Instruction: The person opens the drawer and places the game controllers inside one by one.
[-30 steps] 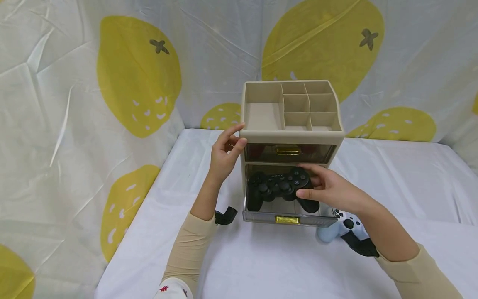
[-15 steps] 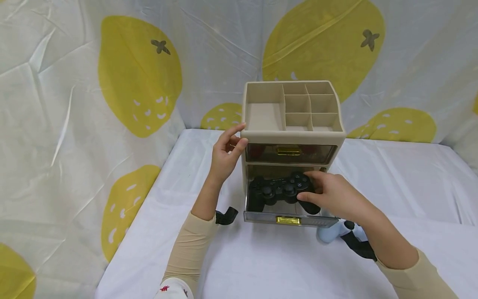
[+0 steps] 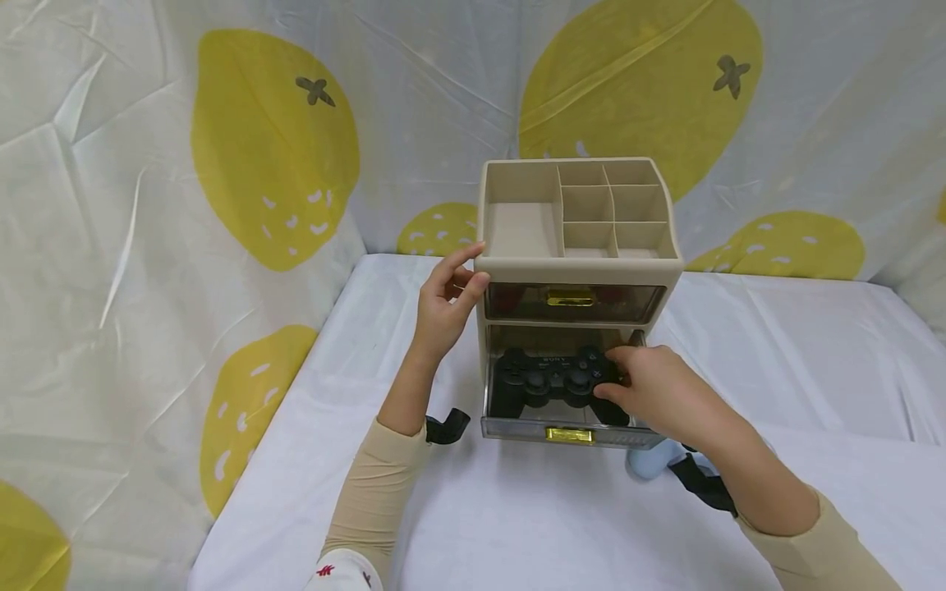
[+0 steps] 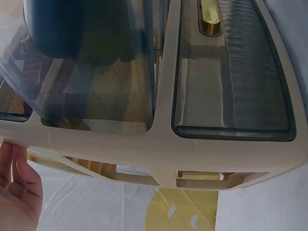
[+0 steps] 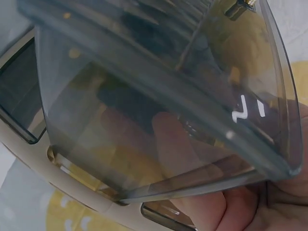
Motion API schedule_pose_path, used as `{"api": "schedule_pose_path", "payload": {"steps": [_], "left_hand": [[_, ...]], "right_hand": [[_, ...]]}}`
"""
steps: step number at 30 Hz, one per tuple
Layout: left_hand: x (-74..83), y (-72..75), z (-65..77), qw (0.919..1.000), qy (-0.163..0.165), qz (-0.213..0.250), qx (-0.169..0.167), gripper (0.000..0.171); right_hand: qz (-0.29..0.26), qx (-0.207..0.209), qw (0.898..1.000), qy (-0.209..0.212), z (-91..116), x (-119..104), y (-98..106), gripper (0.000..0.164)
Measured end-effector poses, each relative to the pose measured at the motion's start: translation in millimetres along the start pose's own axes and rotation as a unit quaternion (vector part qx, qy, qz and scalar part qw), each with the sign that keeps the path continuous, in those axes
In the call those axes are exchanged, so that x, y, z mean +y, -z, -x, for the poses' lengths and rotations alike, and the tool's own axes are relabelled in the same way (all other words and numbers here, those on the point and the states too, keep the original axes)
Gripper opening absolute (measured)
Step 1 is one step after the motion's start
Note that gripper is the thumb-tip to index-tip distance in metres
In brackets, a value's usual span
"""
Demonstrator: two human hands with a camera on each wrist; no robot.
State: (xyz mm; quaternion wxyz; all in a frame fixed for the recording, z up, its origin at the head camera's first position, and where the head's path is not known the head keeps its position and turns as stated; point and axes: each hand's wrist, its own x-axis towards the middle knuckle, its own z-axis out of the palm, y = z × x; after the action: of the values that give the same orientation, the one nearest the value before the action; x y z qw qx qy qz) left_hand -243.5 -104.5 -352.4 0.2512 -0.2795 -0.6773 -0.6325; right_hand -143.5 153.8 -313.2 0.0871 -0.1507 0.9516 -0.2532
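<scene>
In the head view, a black game controller (image 3: 535,382) lies in the pulled-out lower drawer (image 3: 510,428) of a beige desktop organizer (image 3: 580,269). My right hand (image 3: 668,394) pinches the controller's right end between thumb and fingers. Through the drawer's smoky clear wall, the right wrist view shows a fingertip (image 5: 168,130) inside; the controller is only a dark blur there. My left hand (image 3: 447,308) rests on the organizer's left front corner, forefinger at the upper edge and thumb at the front. The left wrist view shows this hand (image 4: 21,192) against the beige frame.
A light blue and white game controller (image 3: 650,461) lies on the white cloth (image 3: 532,525), partly hidden by the right forearm and its black strap. The upper drawer (image 3: 517,302) is pushed in. Open compartments (image 3: 587,205) top the organizer. A lemon-print sheet (image 3: 414,98) hangs behind.
The right hand has moved slightly down, drawing its thumb toward the black controller's right end. The controller has settled lower and flatter in the drawer. The left hand has stayed put.
</scene>
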Motion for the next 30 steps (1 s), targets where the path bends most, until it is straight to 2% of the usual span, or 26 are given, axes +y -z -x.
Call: {"api": "schedule_pose_path", "payload": {"steps": [3,18,25,30], "left_hand": [[-0.1,0.1,-0.2,1.0,0.0,0.001,-0.001,0.073],[0.0,0.4,0.6,1.0,-0.002,0.002,-0.005,0.071],[0.2,0.4,0.4,1.0,-0.004,0.005,-0.003,0.072],[-0.4,0.5,0.4,1.0,-0.006,0.006,-0.002,0.071]], "right_hand": [[0.012,0.005,1.0,0.001,-0.2,-0.1,-0.5,0.046],[-0.013,0.024,1.0,-0.003,7.1,1.7,-1.7,0.043],[-0.023,0.05,0.998,-0.003,21.9,1.7,2.3,0.051],[-0.069,0.08,0.994,-0.003,40.8,-2.8,-1.5,0.051]]}}
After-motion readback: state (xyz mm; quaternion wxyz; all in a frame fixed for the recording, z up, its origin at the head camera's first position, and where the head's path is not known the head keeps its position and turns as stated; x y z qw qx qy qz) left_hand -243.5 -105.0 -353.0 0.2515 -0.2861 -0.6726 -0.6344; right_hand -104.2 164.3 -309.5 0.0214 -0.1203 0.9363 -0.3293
